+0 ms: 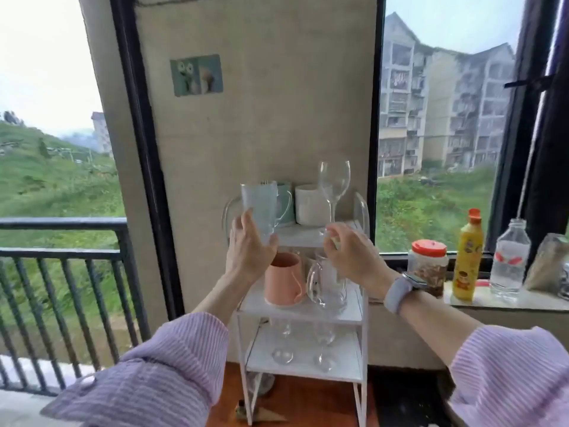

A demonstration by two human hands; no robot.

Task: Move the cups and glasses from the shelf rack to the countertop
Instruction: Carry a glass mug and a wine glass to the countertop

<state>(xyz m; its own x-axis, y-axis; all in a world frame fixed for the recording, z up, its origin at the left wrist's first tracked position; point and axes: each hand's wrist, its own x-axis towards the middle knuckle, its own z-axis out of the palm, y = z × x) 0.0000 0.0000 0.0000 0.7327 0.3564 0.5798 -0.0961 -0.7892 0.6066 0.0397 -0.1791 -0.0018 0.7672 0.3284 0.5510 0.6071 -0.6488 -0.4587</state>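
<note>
A white three-tier shelf rack (308, 312) stands against the wall. My left hand (248, 251) grips a frosted glass mug (260, 208) lifted above the top tier. My right hand (351, 252) pinches the stem of a tall clear wine glass (334, 183) at the top tier. A green mug (284, 201) and a white cup (309, 204) stand behind on that tier. The middle tier holds a pink cup (283, 278) and a clear handled glass mug (326, 288). Two stemmed glasses (323, 343) hang upside down under it.
To the right, a stone window sill (508, 303) carries a red-lidded jar (428, 266), a yellow bottle (468, 257), a clear water bottle (509, 257) and a bag. A brown tabletop (292, 405) lies under the rack. A black balcony railing (61, 251) runs at left.
</note>
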